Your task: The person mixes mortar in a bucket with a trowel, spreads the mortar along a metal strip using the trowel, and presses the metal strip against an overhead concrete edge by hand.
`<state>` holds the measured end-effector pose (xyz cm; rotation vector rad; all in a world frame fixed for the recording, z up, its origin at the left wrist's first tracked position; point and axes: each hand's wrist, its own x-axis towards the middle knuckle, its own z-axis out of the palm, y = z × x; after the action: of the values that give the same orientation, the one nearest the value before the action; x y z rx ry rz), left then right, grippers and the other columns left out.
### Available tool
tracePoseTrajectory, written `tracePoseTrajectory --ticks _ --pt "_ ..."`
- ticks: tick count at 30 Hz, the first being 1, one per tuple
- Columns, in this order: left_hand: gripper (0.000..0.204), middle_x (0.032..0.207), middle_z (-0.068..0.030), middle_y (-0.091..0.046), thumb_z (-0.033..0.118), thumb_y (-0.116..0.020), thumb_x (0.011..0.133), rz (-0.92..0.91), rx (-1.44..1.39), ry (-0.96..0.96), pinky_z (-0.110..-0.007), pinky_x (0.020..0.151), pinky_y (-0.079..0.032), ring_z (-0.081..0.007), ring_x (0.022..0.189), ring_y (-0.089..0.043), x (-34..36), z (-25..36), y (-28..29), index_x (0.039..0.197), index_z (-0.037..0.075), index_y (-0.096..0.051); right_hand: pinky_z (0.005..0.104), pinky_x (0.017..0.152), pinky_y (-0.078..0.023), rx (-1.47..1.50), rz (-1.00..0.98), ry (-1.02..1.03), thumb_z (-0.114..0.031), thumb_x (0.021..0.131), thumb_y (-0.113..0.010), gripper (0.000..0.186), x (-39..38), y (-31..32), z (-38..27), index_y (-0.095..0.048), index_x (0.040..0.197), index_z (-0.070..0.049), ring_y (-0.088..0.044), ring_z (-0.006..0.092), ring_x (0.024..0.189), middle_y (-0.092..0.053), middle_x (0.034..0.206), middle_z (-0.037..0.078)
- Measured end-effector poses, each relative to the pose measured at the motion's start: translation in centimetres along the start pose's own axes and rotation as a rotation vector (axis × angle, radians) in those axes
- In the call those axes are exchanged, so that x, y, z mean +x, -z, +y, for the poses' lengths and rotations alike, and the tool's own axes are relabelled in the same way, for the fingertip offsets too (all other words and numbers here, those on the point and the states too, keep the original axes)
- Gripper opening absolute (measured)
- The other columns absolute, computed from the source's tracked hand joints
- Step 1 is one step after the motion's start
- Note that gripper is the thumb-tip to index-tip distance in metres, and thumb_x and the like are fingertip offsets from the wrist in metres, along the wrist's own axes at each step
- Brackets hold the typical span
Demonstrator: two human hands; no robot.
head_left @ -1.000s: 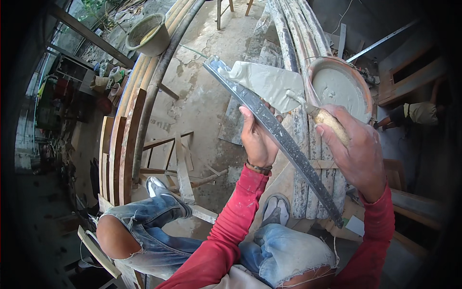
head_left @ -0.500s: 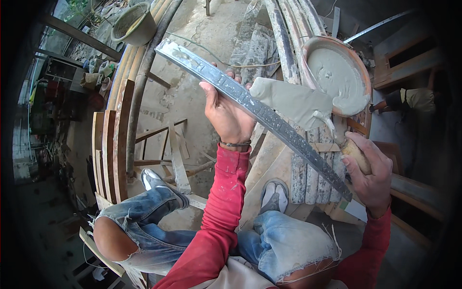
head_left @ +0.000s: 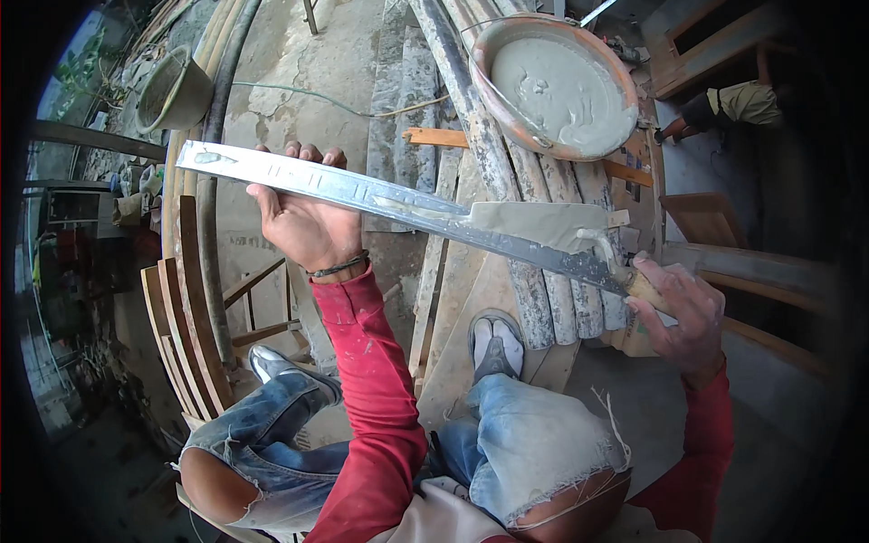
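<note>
A long, mortar-spattered metal straightedge (head_left: 389, 195) lies across the view, its left end slightly higher. My left hand (head_left: 317, 226) holds it from beneath, thumb on the near side and fingertips curled over the far edge. In my right hand (head_left: 683, 317), closed around a pale wooden handle, is a trowel (head_left: 543, 220). Grey wet mortar coats its blade, which rests along the far edge of the straightedge's right half. The straightedge's right end reaches close to the trowel handle and my right fingers.
An orange-brown bucket (head_left: 480, 77) of grey mortar (head_left: 566, 90) stands at upper right beside mortar-stained poles (head_left: 525, 290). Another bucket (head_left: 174, 95) sits at upper left. Curved wooden boards (head_left: 201, 299) stand at left. A person's legs (head_left: 715, 110) show at far right.
The straightedge has swung nearer to level, and my left hand has moved left and up with it. The trowel blade now lies more along the bar. The view has shifted, bringing the bucket leftward.
</note>
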<state>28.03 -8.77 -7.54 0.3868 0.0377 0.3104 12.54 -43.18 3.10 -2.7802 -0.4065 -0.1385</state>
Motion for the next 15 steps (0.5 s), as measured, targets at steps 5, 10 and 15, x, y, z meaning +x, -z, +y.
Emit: tracePoseTrajectory --ticks 5,10,15 --pt "0.032 0.094 -0.0128 -0.046 0.030 -0.049 0.095 -0.127 -0.053 0.047 -0.046 0.090 -0.039 -0.0258 0.088 -0.045 1.7 2.9 1.9 0.113 0.003 -0.052 0.0355 0.059 -0.048 -0.041 0.074 0.067 -0.014 0.068 -0.077 0.041 -2.6 1.4 1.7 -0.066 0.106 -0.004 -0.062 0.0238 0.068 -0.063 0.082 0.009" --pt "0.022 0.091 -0.0116 -0.043 0.021 -0.049 0.092 -0.032 0.040 0.061 -0.043 0.087 -0.038 -0.0247 0.088 -0.042 2.6 5.8 2.3 0.099 -0.001 -0.048 0.0361 0.061 -0.047 -0.142 0.082 0.075 -0.013 0.069 -0.076 0.041 -5.4 2.0 3.4 -0.064 0.107 -0.004 -0.061 0.0250 0.072 -0.063 0.088 0.010" --pt "0.023 0.094 -0.0156 -0.041 0.016 -0.051 0.087 0.059 0.048 0.029 -0.045 0.092 -0.038 -0.0288 0.091 -0.041 3.5 8.2 3.9 0.096 -0.005 -0.044 0.0375 0.061 -0.046 -0.259 0.064 0.068 -0.012 0.070 -0.075 0.039 -7.1 1.8 4.3 -0.062 0.105 -0.003 -0.059 0.0260 0.071 -0.062 0.091 0.009"
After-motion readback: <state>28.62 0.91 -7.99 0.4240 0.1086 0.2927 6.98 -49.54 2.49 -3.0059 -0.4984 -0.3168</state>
